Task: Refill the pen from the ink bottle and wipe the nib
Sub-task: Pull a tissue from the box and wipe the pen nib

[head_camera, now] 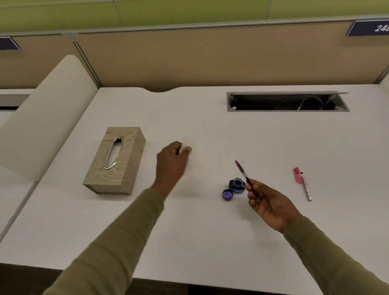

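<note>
Holding the pen (243, 174) by its rear end, the right hand (270, 203) pinches the barrel between thumb and fingertips, nib pointing up and away. The pen sits raised just above the open ink bottle (237, 185), which stands on the bench (194, 228) with its purple cap (227, 194) touching it on the near left. A small dark spot marks the bench just beyond the nib.

The left hand (172, 163) reaches to the far left, fingers closed on the edge of a white tissue (203, 162) lying flat beside the tissue box (114, 161). The tissue is faint against the bench; its outline is hard to trace.

Judged step: filling appears done, and wiping is being set up. The next move calls for bringing tissue and nib together and drawing the nib through a fold with light pressure. The pink pen cap (297, 174) and barrel section (306, 188) lie to the right, well apart.
</note>
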